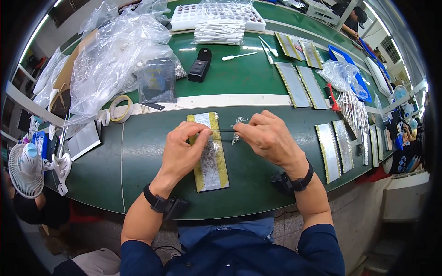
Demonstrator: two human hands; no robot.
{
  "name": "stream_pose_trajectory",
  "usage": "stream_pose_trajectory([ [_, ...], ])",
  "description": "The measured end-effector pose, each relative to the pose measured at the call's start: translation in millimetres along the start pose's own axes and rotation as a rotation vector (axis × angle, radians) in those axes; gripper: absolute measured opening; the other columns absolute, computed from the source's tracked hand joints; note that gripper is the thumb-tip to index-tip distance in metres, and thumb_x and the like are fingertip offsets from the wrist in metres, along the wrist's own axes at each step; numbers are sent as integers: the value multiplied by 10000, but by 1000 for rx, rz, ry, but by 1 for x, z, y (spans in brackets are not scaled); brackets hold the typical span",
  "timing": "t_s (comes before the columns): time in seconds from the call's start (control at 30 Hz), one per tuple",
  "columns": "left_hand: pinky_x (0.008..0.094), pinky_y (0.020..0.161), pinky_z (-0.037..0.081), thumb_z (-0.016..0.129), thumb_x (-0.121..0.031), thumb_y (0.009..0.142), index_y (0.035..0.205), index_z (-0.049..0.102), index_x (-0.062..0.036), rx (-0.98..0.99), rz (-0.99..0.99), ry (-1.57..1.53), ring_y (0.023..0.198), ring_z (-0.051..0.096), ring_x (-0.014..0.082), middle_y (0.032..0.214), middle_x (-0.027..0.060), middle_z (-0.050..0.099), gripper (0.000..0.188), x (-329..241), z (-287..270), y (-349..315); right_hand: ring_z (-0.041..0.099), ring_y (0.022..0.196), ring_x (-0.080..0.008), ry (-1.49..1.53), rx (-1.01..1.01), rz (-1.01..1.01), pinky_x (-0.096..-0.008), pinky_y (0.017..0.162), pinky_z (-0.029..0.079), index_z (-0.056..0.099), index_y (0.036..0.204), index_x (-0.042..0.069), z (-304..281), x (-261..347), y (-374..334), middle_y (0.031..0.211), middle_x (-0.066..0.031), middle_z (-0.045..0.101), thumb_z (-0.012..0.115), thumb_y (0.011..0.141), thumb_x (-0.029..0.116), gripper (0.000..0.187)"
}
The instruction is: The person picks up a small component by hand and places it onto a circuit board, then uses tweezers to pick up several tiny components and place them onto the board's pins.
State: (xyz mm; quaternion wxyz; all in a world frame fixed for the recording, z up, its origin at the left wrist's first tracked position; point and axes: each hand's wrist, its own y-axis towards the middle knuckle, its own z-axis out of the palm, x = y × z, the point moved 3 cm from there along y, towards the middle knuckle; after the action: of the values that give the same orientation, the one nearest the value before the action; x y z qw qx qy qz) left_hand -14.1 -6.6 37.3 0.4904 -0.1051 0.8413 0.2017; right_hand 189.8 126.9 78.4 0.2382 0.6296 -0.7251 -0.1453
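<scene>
A thin dark rod (223, 130) spans the gap between my two hands, held level above the table. My right hand (267, 138) pinches its right end between thumb and fingers. At the left end the fingertips of my left hand (184, 145) are pressed together; whatever small piece they hold there is too small to name. Beneath my left hand lies a flat grey metal plate (212, 170) with yellow long edges and a toothed strip at its far corner. Beside my right fingertips is a little pile of small silvery pieces (235, 137).
Similar plates (328, 152) lie at right, with more (292, 83) beyond a pale strip. A heap of thin white-and-silver sticks (352, 110) and red-handled pliers (332, 97) are nearby. Tape rolls (122, 109), a plastic-wrapped heap (119, 60), a black case (199, 66) and a fan (28, 170) stand left.
</scene>
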Motion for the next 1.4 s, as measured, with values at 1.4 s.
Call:
stream_pose_trajectory([
  [1.4,405,932,547,781,-77,966,865,740,30,1,162,219,1059,704,301,1109,71,823,152,3,4,0,665,803,-255,-59,89,129,-399,759,538,793,1060,111,23,-26,-5,807,-61,657,845,936,151,141],
])
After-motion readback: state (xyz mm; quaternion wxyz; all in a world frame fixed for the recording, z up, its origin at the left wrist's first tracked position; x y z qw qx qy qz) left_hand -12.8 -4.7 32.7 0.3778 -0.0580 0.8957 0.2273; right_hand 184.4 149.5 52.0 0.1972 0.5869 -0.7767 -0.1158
